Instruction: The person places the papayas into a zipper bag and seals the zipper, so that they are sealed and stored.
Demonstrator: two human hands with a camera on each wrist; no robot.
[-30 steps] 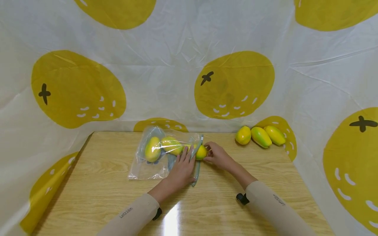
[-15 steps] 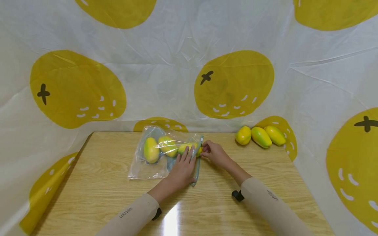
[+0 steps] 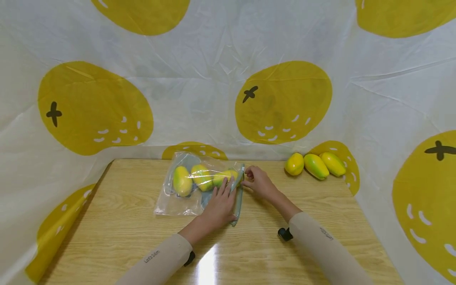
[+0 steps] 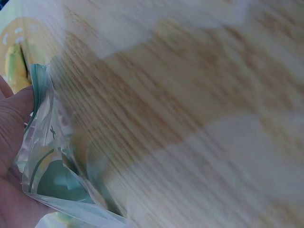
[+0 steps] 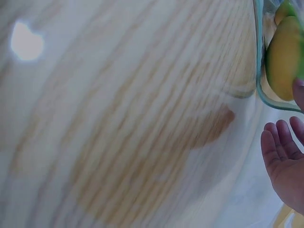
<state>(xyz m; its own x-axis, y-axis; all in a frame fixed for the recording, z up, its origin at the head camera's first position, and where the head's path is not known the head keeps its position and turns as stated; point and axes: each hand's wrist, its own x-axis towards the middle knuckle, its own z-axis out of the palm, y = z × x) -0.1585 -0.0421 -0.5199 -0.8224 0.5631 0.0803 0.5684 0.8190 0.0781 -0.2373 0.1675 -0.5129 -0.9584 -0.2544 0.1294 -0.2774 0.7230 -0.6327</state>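
Observation:
A clear zip bag (image 3: 199, 204) with a teal zip strip lies on its side, its mouth facing right. Inside are a mango (image 3: 183, 181) at the left, another mango (image 3: 202, 177) beside it and a mango (image 3: 221, 177) nearest the mouth. My left hand (image 3: 219, 206) lies over the bag's right part, fingers stretched across the plastic; the left wrist view shows it holding the edge near the zip strip (image 4: 40, 78). My right hand (image 3: 261, 183) is at the mouth, fingers slightly bent; in the right wrist view its thumb overlaps a mango (image 5: 284, 59), and contact is unclear.
Three more yellow-green mangoes (image 3: 315, 166) lie together at the back right of the wooden table (image 3: 121, 237). A white cloth (image 3: 192, 111) printed with large yellow fruit stands behind the table and along its sides.
The mango at the bag's mouth has slid left, fully inside. My right hand followed it left, and its fingers have come away from around it. My left hand has stayed in place.

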